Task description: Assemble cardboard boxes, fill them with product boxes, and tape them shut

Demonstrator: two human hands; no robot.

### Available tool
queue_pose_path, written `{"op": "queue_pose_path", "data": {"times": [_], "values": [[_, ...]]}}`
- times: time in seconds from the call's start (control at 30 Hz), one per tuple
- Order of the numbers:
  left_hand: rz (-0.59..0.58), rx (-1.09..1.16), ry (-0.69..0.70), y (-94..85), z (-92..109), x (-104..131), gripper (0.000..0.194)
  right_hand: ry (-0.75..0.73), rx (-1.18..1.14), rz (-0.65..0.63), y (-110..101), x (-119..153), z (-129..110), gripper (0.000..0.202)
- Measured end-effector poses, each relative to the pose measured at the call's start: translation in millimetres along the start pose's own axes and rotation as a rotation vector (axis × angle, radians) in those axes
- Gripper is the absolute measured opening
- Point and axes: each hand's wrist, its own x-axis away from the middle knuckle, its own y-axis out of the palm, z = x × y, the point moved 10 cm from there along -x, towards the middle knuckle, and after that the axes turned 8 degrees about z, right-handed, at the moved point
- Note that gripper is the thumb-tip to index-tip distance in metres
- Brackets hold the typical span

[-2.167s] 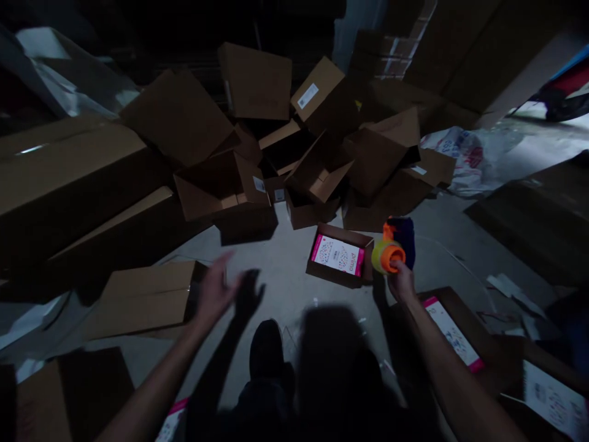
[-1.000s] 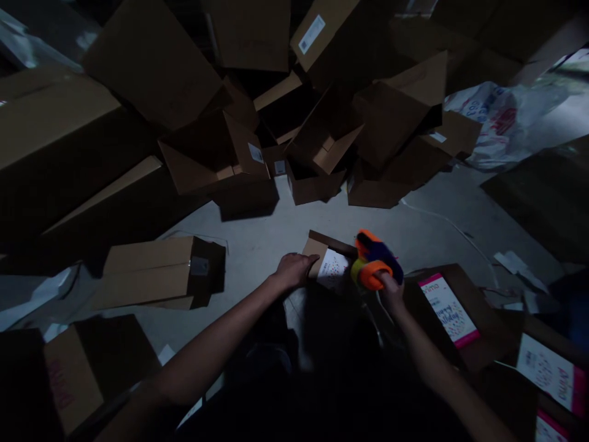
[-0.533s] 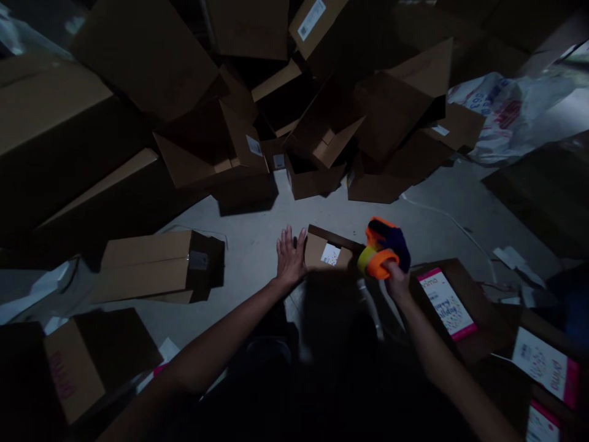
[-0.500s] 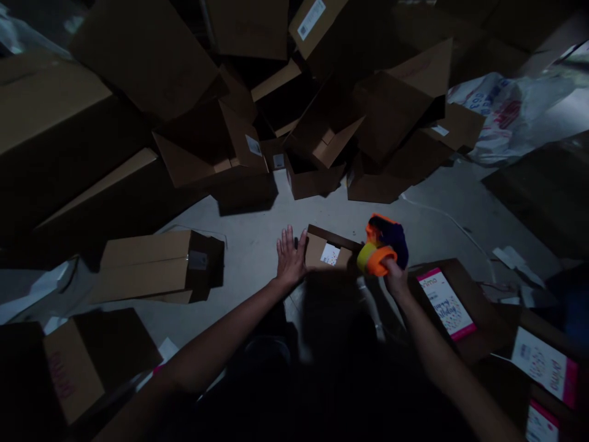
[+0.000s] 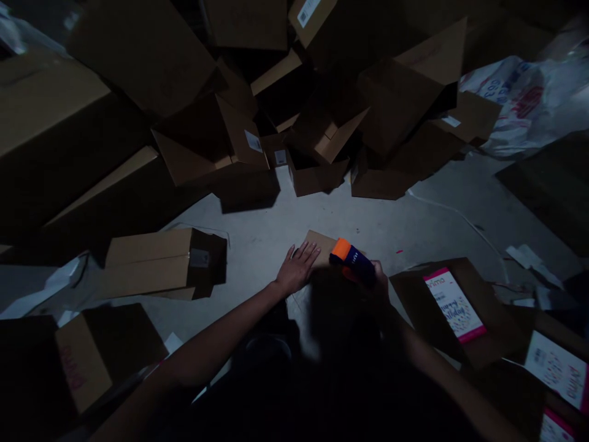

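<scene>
A small cardboard box (image 5: pixel 322 244) sits on the floor in front of me. My left hand (image 5: pixel 297 270) lies on its left part, palm down with the fingers stretched out. An orange and dark blue tape dispenser (image 5: pixel 352 261) is over the right part of the box, gripped in my right hand (image 5: pixel 378 283). Much of the box's right side and near side is hidden by the dispenser and by shadow.
Open cardboard boxes (image 5: pixel 317 175) are heaped along the far side. A closed box (image 5: pixel 147 261) lies to the left. Boxes with pink-edged labels (image 5: pixel 455 304) stand at the right, and a plastic bag (image 5: pixel 529 104) is at the far right.
My right hand has swung the tape dispenser leftward over the box and turned it. The box's white label no longer shows, and my left hand has shifted right onto the box top.
</scene>
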Motion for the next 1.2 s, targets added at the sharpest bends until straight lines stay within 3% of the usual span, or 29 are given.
{"op": "queue_pose_path", "data": {"times": [0.1, 0.2, 0.27, 0.37, 0.5, 0.63, 0.73, 0.83, 0.97, 1.1, 1.2], "values": [[0.007, 0.22, -0.094, -8.3, 1.3, -4.6, 0.056, -0.009, 0.048, -0.028, 1.2, -5.1, 4.0, 0.053], [0.104, 0.789, -0.38, -16.3, -7.5, -7.4, 0.045, -0.08, 0.1, -0.056, 1.0, -4.7, 5.0, 0.059], [0.142, 1.097, -0.543, -14.1, -7.8, -7.6, 0.053, -0.104, 0.133, -0.065, 0.5, -3.6, 6.1, 0.061], [0.069, 1.346, -0.67, -6.2, 3.8, -9.0, 0.07, -0.089, 0.178, -0.087, 1.3, -4.1, 7.5, 0.057], [-0.031, 1.668, -0.854, 2.5, 15.9, -4.9, 0.061, -0.1, 0.206, -0.145, 5.0, -4.5, 3.4, 0.054], [0.0, 1.626, -0.868, 1.7, 11.3, -5.1, 0.06, -0.165, 0.212, -0.163, 6.2, -1.9, 0.5, 0.055], [0.058, 1.513, -0.905, 8.3, -4.6, -3.9, 0.055, -0.316, 0.119, -0.158, 7.0, 0.1, -13.8, 0.059], [0.17, 1.335, -0.942, 8.1, -36.3, -1.7, 0.042, -0.472, -0.013, -0.219, 11.5, 1.9, -35.6, 0.069], [0.292, 1.138, -0.971, -6.9, -89.5, 1.3, 0.03, -0.466, -0.011, -0.313, 18.5, -4.4, -44.8, 0.072], [0.284, 1.052, -0.997, -15.5, -130.3, 4.3, 0.034, -0.467, 0.044, -0.365, 19.5, -7.5, -40.1, 0.069], [0.237, 1.049, -0.998, -5.7, -138.6, 6.3, 0.04, -0.461, 0.081, -0.383, 20.2, -9.3, -35.8, 0.064]]}}
